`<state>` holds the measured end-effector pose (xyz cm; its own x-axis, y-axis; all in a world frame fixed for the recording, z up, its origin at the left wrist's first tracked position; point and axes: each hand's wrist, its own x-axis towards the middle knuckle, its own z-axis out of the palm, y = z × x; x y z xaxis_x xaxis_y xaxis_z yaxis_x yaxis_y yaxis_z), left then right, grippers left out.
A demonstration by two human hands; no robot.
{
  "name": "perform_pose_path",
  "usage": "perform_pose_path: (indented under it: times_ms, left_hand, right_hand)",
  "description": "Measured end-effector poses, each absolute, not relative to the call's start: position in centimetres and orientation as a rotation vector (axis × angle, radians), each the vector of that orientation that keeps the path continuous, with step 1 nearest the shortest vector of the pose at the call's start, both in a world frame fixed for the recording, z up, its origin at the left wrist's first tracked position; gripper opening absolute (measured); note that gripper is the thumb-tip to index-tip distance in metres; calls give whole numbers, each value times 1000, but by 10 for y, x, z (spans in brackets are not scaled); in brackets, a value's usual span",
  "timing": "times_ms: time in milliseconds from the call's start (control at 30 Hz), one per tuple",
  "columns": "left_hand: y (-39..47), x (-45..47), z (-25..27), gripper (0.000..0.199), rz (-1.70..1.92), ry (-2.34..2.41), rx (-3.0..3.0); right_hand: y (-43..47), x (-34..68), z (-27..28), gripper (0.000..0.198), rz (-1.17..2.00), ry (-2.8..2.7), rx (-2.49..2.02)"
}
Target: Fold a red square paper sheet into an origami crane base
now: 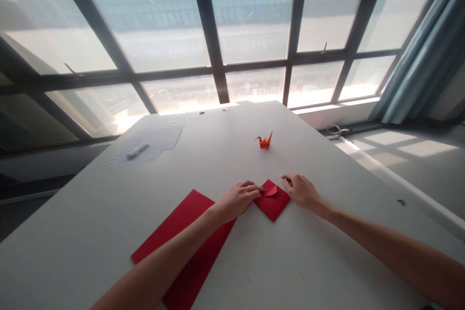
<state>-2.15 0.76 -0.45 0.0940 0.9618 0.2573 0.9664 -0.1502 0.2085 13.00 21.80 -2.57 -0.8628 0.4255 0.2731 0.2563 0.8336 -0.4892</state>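
Observation:
A small square of folded red origami paper (275,208) lies on the white table, turned so its corners point toward and away from me. Part of its upper layer is lifted into a loose flap. From the left, my left hand (238,198) reaches onto it, closed, its fingertips gripping the flap near the left corner. My right hand (302,191) rests just off the right corner, fingers bent but apart, with nothing in it. Beyond both hands stands a finished orange-red paper crane (265,142). Under my left forearm lie larger red paper sheets (181,223), partly covered by the arm.
White paper sheets (165,138) lie at the table's far left, with a white marker-like object (138,150) on them. The white table (319,261) runs up to large dark-framed windows. A blue curtain (417,58) hangs at the right, and a pale cable (334,130) lies beyond the table's right edge.

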Motion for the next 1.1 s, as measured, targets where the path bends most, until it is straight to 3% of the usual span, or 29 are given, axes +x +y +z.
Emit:
perform_pose_path:
  times_ms: [267,567,900,1100]
  left_hand:
    - [7,-20,-6,24,-522,-2028,-2287]
    - [6,-20,-7,24,-549,-2008,-2276]
    - [4,-20,-7,25,-570,-2001,-2286]
    - [3,-18,-6,24,-556,-1985,-2272]
  right_hand:
    - [188,157,-14,35,289,-2785,57]
    - [198,165,-18,46,216,-2877,127]
    - [192,166,-18,38,98,-2767,-118]
    - [176,155,-7,39,200,-2763,-144]
